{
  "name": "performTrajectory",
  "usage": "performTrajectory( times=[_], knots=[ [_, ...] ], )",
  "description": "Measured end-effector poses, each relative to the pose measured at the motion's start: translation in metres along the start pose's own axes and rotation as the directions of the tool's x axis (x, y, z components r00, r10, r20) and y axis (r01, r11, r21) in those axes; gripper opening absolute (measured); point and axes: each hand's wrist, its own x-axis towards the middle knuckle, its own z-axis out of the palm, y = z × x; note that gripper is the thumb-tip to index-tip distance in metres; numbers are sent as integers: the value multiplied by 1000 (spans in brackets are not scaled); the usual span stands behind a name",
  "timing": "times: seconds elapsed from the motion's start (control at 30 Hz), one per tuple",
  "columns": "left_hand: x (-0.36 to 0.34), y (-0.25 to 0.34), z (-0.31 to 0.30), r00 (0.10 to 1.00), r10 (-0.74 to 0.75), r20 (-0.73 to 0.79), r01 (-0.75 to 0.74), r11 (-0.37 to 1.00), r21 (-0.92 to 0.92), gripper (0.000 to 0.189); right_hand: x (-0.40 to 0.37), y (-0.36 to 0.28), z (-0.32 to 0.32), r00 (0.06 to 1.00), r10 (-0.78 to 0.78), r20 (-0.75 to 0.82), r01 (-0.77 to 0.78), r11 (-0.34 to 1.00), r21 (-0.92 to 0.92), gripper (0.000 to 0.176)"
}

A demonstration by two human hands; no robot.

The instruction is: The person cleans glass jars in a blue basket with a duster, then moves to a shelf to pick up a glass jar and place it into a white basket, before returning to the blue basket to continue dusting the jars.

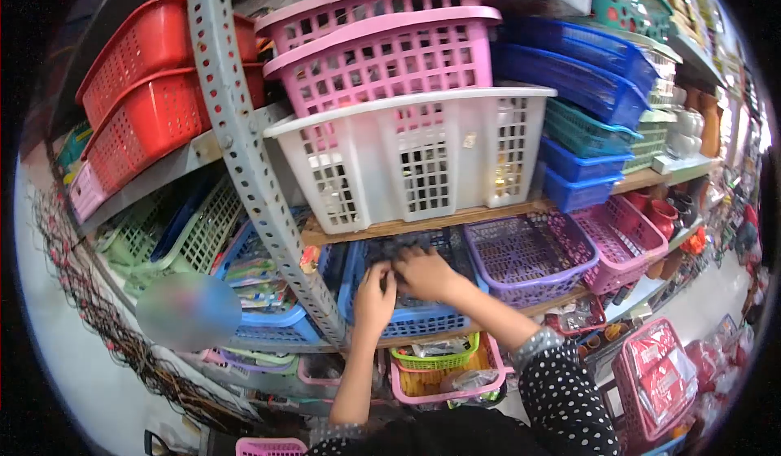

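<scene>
Both hands reach into a blue plastic basket (423, 323) on the middle shelf, which holds dark items wrapped in clear plastic. My left hand (376, 297) is at the basket's left side, fingers bent and close together. Beside it, almost touching, my right hand (425, 274) comes in from the right with its fingers curled down over the dark contents. Whatever the fingers grip between them is too small and dark to make out. Polka-dot sleeves (565, 391) cover my forearms.
Above the hands, a white basket (366, 171) bears stacked pink baskets (382, 57). A perforated metal post (244, 155) stands close on the left. Purple (529, 253) and pink baskets (622, 240) sit to the right. Below are a green basket (435, 362) and wire mesh (106, 309) leftward.
</scene>
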Motion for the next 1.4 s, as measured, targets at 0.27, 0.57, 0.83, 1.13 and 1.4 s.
performTrajectory(
  times=[0.27,0.57,0.83,1.13,1.4],
  knots=[
    [-149,64,0,949,199,244,-142,962,-233,18,-197,-88,-60,976,216,-2,-216,976,12,52],
    [-256,119,43,818,212,535,28,914,-405,13,-386,-166,-81,739,655,159,-658,752,-38,54],
    [-286,181,91,653,427,626,-85,862,-500,13,-499,-218,-134,353,936,18,-933,353,-74,49],
    [-362,315,190,252,781,571,-8,592,-806,12,-615,-287,-193,-92,964,-250,-988,-119,-97,46],
    [-455,433,253,-6,921,389,54,389,-920,13,-709,-319,-226,-383,850,-361,-893,-441,-93,43]
  ],
)
